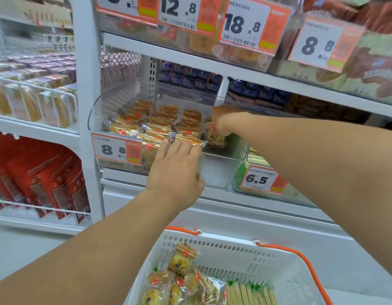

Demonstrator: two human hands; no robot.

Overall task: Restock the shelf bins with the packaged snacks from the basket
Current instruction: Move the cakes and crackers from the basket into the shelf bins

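Gleaming white shelf (212, 64) — shop aisle

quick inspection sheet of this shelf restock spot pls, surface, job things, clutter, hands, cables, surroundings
surface: white shelf carrying a clear bin.
job's things: bin part-filled with yellow snack packs, right end bare; white basket below holds more packs.
clutter: nothing seen.
grippers: left hand, fingers straight, rests on the bin front; right hand pinches a snack pack inside the bin.
cables: nothing seen.
surroundings: price tag 8.8 on the bin, 6.5 tag beside, red boxes to the left.
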